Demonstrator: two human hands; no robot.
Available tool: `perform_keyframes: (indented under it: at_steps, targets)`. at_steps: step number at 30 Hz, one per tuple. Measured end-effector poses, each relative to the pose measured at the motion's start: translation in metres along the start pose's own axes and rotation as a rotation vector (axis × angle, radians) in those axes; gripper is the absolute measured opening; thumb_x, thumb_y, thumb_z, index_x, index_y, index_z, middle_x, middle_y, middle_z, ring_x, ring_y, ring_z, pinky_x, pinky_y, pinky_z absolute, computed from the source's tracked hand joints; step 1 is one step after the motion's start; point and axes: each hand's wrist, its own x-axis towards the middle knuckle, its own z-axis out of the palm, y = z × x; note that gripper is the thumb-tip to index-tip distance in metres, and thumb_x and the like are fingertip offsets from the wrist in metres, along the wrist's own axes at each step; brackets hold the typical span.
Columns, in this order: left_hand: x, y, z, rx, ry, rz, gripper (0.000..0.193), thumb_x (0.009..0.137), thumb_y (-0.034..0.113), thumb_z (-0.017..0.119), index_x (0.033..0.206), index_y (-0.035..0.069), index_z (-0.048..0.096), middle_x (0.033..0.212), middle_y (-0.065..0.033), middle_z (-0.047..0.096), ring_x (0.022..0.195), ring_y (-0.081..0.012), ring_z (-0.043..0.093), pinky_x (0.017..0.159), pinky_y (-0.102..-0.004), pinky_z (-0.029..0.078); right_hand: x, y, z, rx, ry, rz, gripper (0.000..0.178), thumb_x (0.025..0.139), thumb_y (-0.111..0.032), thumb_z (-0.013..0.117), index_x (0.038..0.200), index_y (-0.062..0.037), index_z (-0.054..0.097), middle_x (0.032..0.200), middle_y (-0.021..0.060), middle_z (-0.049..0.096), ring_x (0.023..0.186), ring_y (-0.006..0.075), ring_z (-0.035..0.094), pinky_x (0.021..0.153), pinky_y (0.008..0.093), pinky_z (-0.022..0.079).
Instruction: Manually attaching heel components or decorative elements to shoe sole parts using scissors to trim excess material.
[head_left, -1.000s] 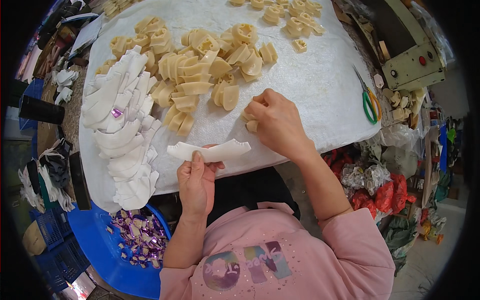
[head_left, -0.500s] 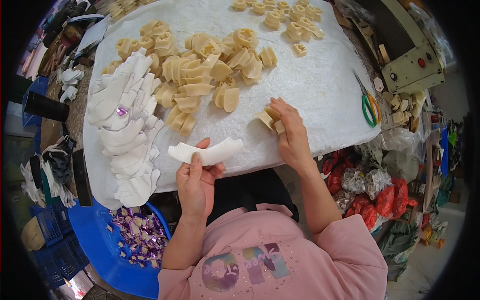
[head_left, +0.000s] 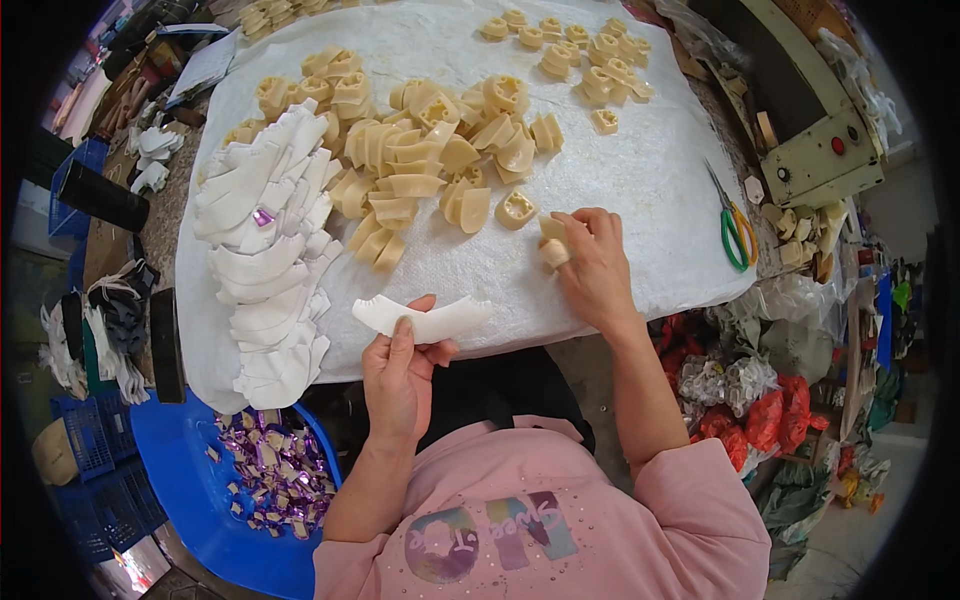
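Observation:
My left hand [head_left: 400, 365] pinches a curved white strip [head_left: 440, 318] with notched ends between thumb and fingers, just off the table's front edge. To its right, my right hand [head_left: 598, 265] is closed on a beige plastic heel [head_left: 551, 228], partly hidden by the fingers. A rounded beige bit shows at its thumb; I cannot tell whether it is part of the heel or a thumb cover. A single hollow-topped beige heel [head_left: 516, 210] stands just beyond that hand. Left of it lies a heap of similar beige heels [head_left: 410, 165]. A long pile of white strips [head_left: 262, 265] covers the table's left side.
White woven sheeting [head_left: 660, 215] covers the table. Scissors [head_left: 738, 225] with green and orange handles lie at the right edge, beside a machine housing [head_left: 820, 150]. More beige heels [head_left: 605, 65] stand far right. A blue tub [head_left: 185, 470] of purple scraps sits below left.
A beige heel now stands alone by the heap, near where my right hand was holding pieces. My right hand has shifted slightly right and down. My left hand still holds the white strip.

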Motion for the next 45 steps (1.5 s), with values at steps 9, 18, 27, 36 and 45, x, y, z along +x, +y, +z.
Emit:
perform_keyframes:
  at_steps: [9,18,27,36,45]
  targets:
    - [-0.002,0.008,0.009,0.032,0.125,0.07,0.038,0.099,0.023,0.044,0.12,-0.007,0.051,0.102,-0.0119,0.061,0.08,-0.0138,0.057,0.07,-0.0275,0.045,-0.018,-0.048,-0.024,0.917,-0.039,0.036,0.035,0.078,0.007,0.061,0.111,-0.0056,0.06,0.099,0.0126,0.063,0.087,0.028,0.063,0.073,0.0307,0.051]
    - [-0.017,0.023,0.02,-0.093,-0.068,0.131,0.038,0.1,0.017,0.04,0.124,-0.011,0.047,0.123,-0.0173,0.055,0.112,-0.0187,0.054,0.096,-0.0309,0.044,-0.02,-0.095,0.012,0.916,0.128,-0.45,0.046,0.072,0.014,0.059,0.114,-0.0063,0.056,0.106,0.0153,0.061,0.09,0.0318,0.061,0.075,0.0363,0.051]
    - [-0.023,0.028,0.024,-0.035,-0.101,0.149,0.042,0.101,0.021,0.036,0.126,-0.013,0.044,0.126,-0.0193,0.052,0.115,-0.0209,0.053,0.099,-0.0331,0.042,-0.02,-0.099,0.013,0.846,0.166,-0.519,0.054,0.065,0.015,0.062,0.114,-0.0069,0.056,0.106,0.0125,0.06,0.091,0.0308,0.057,0.075,0.0375,0.051]
    - [-0.026,0.024,0.026,0.049,-0.038,0.152,0.046,0.102,0.025,0.033,0.127,-0.012,0.043,0.126,-0.0171,0.052,0.114,-0.0199,0.053,0.099,-0.0343,0.042,-0.019,-0.099,0.02,0.659,0.213,-0.55,0.043,0.067,0.007,0.063,0.107,-0.0071,0.056,0.098,0.0089,0.062,0.084,0.0268,0.056,0.07,0.0374,0.041]
    - [-0.02,0.026,0.012,0.357,-0.088,0.365,0.042,0.101,0.022,0.037,0.125,-0.012,0.045,0.119,-0.0169,0.057,0.101,-0.0143,0.055,0.089,-0.0268,0.043,-0.016,-0.094,0.024,0.571,0.266,-0.55,0.037,0.066,-0.005,0.067,0.1,-0.014,0.058,0.094,0.0019,0.063,0.077,0.0212,0.049,0.074,0.0412,0.028]
